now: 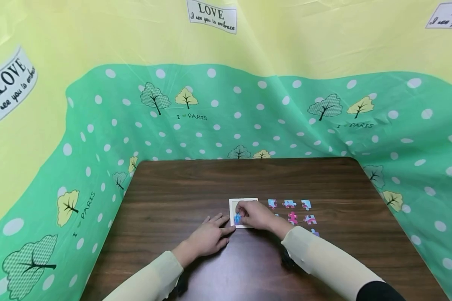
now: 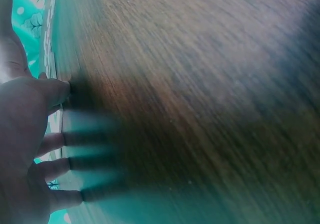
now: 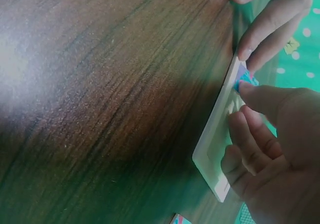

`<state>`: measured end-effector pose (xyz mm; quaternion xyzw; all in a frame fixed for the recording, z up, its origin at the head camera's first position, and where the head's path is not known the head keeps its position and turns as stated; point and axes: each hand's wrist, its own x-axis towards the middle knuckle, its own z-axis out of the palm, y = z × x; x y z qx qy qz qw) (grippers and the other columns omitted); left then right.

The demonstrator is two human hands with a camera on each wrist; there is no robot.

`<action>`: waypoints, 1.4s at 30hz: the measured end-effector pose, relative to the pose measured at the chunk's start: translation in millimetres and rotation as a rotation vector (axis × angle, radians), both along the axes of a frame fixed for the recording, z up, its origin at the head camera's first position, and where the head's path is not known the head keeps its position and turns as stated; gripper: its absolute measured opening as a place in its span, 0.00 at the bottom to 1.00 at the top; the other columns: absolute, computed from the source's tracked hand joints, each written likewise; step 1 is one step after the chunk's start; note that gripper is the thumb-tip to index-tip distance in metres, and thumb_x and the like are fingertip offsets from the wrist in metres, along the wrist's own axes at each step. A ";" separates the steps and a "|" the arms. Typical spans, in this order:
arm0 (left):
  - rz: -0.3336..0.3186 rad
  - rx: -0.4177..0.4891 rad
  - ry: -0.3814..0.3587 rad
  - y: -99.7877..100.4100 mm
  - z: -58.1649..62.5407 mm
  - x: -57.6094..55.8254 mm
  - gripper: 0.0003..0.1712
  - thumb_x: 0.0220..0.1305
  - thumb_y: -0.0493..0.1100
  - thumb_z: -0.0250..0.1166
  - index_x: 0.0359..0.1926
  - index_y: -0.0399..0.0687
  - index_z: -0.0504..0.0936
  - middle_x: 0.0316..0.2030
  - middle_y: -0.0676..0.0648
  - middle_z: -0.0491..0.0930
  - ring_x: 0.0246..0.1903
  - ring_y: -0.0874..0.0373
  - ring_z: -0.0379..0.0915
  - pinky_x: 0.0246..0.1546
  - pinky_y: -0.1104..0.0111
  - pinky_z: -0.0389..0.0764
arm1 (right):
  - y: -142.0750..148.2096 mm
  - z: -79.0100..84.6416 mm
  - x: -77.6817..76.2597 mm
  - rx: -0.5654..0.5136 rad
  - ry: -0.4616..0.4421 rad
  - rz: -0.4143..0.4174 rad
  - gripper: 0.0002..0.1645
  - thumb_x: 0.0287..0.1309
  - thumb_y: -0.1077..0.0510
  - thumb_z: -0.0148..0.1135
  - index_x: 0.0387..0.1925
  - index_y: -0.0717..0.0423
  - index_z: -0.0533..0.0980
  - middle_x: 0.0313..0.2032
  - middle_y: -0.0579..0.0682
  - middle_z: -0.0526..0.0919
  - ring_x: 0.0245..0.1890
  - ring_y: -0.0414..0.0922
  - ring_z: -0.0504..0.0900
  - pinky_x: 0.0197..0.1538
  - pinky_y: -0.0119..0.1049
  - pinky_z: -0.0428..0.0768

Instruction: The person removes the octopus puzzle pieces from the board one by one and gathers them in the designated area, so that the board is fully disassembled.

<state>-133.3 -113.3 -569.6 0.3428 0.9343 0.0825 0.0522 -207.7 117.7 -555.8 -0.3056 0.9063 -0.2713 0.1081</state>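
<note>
A small white puzzle frame (image 1: 243, 200) lies on the table, partly covered by my right hand (image 1: 257, 214). That hand's thumb and fingers pinch a blue jigsaw piece (image 3: 244, 79) at the frame's near left corner; the fingertips behind the piece are hidden. My left hand (image 1: 208, 236) rests on the table at the left, fingers spread and fairly straight. Its fingertips (image 3: 245, 52) touch the frame's corner. Pink and blue jigsaw pieces (image 1: 289, 204) lie in loose rows right of the frame, some partly hidden behind the right hand and forearm.
The dark wooden table (image 1: 173, 179) has its far edge against a green and yellow printed cloth (image 1: 226, 96), which also hangs along both sides. The nearest loose piece (image 1: 314, 232) lies beside the right sleeve (image 1: 320, 255).
</note>
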 end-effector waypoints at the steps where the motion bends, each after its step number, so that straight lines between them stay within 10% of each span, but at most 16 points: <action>1: 0.003 -0.001 -0.002 -0.1 -0.5 0.3 0.27 0.74 0.55 0.60 0.71 0.65 0.75 0.75 0.45 0.66 0.74 0.39 0.61 0.64 0.35 0.70 | 0.2 0.7 0.4 -0.013 -0.003 0.005 0.13 0.52 0.65 0.71 0.39 0.49 0.79 0.28 0.38 0.79 0.29 0.35 0.75 0.37 0.33 0.76; 18: -0.003 0.015 0.025 -1.3 -2.6 2.6 0.26 0.73 0.55 0.60 0.70 0.65 0.77 0.74 0.44 0.68 0.73 0.39 0.62 0.63 0.35 0.71 | 17.0 16.2 10.1 -0.162 -0.120 -0.032 0.07 0.58 0.64 0.68 0.38 0.52 0.80 0.29 0.41 0.80 0.30 0.36 0.77 0.36 0.31 0.78; 42: 0.005 0.018 0.026 -1.0 -5.6 2.9 0.27 0.74 0.55 0.58 0.72 0.65 0.75 0.75 0.44 0.67 0.74 0.40 0.61 0.64 0.35 0.70 | 111.9 21.5 15.9 -0.172 -0.203 -0.149 0.05 0.63 0.63 0.68 0.41 0.54 0.84 0.33 0.45 0.85 0.33 0.39 0.81 0.36 0.32 0.82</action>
